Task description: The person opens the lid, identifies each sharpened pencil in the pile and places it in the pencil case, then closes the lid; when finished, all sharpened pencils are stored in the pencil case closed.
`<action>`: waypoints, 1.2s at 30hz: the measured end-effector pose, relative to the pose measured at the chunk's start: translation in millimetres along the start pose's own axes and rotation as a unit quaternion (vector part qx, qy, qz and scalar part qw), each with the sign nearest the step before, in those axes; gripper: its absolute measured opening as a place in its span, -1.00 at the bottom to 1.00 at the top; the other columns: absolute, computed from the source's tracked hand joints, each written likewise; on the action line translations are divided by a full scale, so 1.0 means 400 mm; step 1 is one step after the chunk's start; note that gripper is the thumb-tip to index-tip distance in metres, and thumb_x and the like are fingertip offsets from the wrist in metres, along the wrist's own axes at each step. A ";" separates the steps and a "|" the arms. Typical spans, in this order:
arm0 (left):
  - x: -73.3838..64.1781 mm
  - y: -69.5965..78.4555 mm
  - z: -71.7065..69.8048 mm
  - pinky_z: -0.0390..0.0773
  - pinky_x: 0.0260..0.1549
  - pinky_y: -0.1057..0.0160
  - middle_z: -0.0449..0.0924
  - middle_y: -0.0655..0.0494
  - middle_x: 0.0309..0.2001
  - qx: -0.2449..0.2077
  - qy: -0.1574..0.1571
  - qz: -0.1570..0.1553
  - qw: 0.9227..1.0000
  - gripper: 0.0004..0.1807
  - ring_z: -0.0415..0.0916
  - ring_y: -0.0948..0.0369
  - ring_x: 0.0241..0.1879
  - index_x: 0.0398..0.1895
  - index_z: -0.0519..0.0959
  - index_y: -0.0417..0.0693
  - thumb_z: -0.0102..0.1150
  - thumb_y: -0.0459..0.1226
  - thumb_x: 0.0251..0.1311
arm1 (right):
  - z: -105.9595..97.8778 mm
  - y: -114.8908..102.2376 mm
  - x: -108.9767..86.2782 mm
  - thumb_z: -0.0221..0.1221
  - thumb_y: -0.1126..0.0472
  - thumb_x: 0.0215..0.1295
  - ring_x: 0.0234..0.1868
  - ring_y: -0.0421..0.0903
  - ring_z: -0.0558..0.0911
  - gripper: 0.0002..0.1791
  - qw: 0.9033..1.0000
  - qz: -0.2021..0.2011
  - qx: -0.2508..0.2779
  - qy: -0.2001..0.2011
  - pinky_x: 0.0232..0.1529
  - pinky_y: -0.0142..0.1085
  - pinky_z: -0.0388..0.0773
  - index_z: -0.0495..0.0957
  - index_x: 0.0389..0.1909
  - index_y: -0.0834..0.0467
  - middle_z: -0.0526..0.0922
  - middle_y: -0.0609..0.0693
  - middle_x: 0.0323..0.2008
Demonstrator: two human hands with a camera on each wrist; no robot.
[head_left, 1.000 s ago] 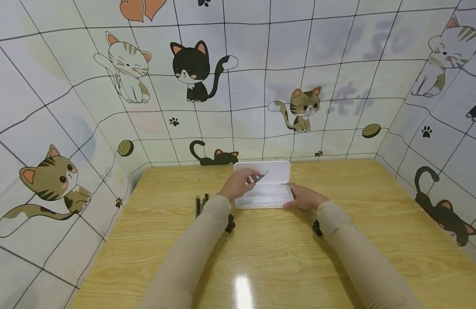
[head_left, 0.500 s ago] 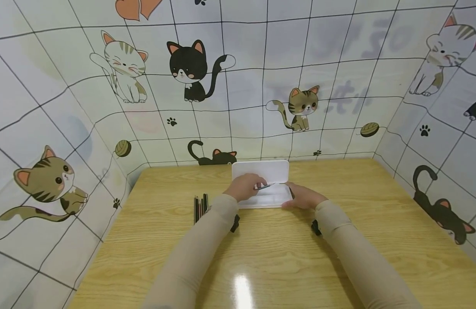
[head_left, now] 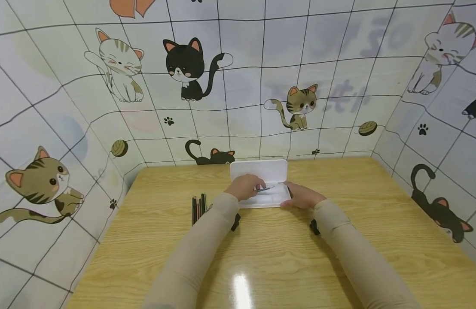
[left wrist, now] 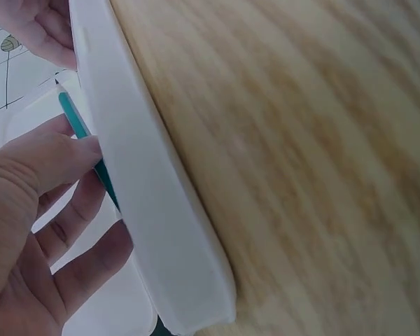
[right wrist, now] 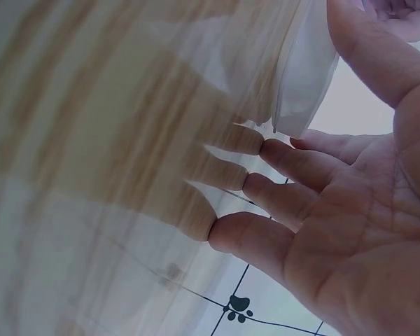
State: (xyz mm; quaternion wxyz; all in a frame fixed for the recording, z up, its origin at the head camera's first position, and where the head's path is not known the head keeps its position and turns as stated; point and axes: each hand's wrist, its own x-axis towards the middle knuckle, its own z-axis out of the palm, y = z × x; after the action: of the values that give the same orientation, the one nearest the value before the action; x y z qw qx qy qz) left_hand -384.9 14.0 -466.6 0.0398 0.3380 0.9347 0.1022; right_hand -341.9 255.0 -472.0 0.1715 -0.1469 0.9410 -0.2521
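A white pencil case lies on the table with its hinged lid raised at the back. My left hand is over the left part of the case and pinches a teal pencil between thumb and fingers. The pencil's dark tip points right, low over the case's inside, in the head view. At the right end of the case, my right hand holds it, thumb toward the front corner. In the right wrist view several fingertips of that hand rest on the tabletop.
Several dark pencils lie side by side on the wooden table, left of the case and partly hidden by the left sleeve. A wall covering printed with cats rises behind the table and at both sides.
My left hand has moved right and lower into the case with the pencil, which now lies flatter; it has barely moved in the last half second. My right hand stays at the case's end.
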 end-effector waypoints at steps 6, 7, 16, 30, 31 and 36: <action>0.003 0.002 -0.005 0.51 -0.06 0.30 0.66 0.27 -0.16 -0.002 -0.011 0.004 1.000 -0.71 0.49 0.30 -0.16 0.06 0.72 0.17 0.31 -0.32 0.33 | 0.000 0.003 0.003 0.32 -0.07 0.34 0.54 0.30 0.07 0.06 1.000 0.003 -0.003 -0.002 0.50 0.16 0.02 -0.07 0.58 0.36 0.05 0.35 0.55; 0.002 0.002 -0.006 0.51 -0.06 0.30 0.66 0.27 -0.17 -0.003 -0.012 0.004 1.000 -0.72 0.49 0.30 -0.15 0.05 0.73 0.16 0.31 -0.32 0.33 | 0.001 0.002 0.004 0.33 -0.07 0.34 0.54 0.30 0.07 0.07 1.000 0.004 -0.002 -0.002 0.50 0.16 0.02 -0.07 0.58 0.36 0.05 0.35 0.55; -0.002 -0.004 -0.013 0.51 -0.09 0.33 0.66 0.23 -0.20 -0.025 -0.012 0.022 0.999 -0.73 0.50 0.29 -0.17 0.03 0.71 0.06 0.37 -0.33 0.27 | 0.003 0.002 0.003 0.34 -0.04 0.34 0.53 0.30 0.12 0.03 1.000 -0.008 0.009 0.005 0.48 0.17 0.07 -0.03 0.57 0.34 0.11 0.35 0.53; -0.060 -0.088 -0.041 0.57 -0.05 0.27 0.69 0.15 -0.11 -0.086 0.024 0.028 0.996 -0.72 0.59 0.23 -0.11 0.08 0.68 -0.04 0.32 -0.32 0.32 | 0.000 -0.007 -0.007 0.33 -0.06 0.34 0.53 0.34 0.08 0.07 1.000 -0.006 0.006 0.000 0.47 0.20 0.06 -0.07 0.57 0.38 0.05 0.39 0.53; -0.068 -0.097 -0.044 0.57 -0.04 0.25 0.69 0.14 -0.09 -0.091 0.025 0.023 0.995 -0.72 0.58 0.22 -0.09 0.09 0.68 -0.05 0.31 -0.31 0.33 | 0.001 -0.007 -0.009 0.33 -0.06 0.34 0.53 0.34 0.08 0.07 1.000 -0.006 0.006 0.000 0.47 0.20 0.06 -0.07 0.57 0.38 0.05 0.39 0.53; -0.110 -0.140 -0.063 0.57 -0.08 0.23 0.66 0.14 -0.11 -0.110 0.030 -0.003 0.993 -0.69 0.57 0.22 -0.13 0.14 0.64 -0.07 0.29 -0.30 0.35 | 0.000 -0.009 -0.011 0.33 -0.06 0.35 0.52 0.36 0.09 0.06 1.000 -0.009 0.005 0.001 0.46 0.21 0.07 -0.07 0.56 0.40 0.06 0.41 0.52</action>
State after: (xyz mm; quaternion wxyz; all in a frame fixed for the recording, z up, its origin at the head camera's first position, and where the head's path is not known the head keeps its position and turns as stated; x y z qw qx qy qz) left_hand -389.5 -60.2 -453.9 0.0494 0.3254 0.9196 0.2147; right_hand -337.3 253.8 -468.8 0.1690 -0.1546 0.9384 -0.2589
